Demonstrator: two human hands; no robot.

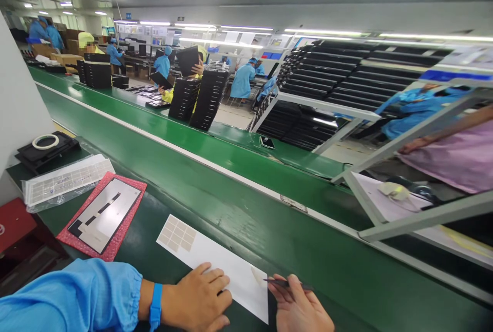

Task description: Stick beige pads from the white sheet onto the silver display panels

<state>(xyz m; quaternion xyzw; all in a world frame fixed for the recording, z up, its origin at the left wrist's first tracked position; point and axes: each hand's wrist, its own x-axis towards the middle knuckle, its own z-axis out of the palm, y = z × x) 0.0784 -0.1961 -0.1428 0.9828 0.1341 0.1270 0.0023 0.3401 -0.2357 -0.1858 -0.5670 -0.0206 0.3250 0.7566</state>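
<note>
A white backing sheet [225, 257] lies slantwise on the dark green bench, with a block of small beige rectangular stickers [177, 234] at its far left end. My left hand [200, 296], wearing a blue wrist strap, rests on the sheet's near edge with its fingers spread. In my right hand [300, 304], at the sheet's right end, are thin black tweezers [283, 283]. Their tip points left, at a pale sticker-like piece [257, 274] near the sheet's right edge. Whether the tip grips this piece I cannot tell.
To the left, a flat display panel [108, 214] lies on pink bubble wrap [129, 209]. Behind it are bagged sticker sheets [71, 180] and a tape roll [45, 141] on a black fixture. A green conveyor [215, 160] runs beyond, with stacked black trays [210, 98] and co-workers.
</note>
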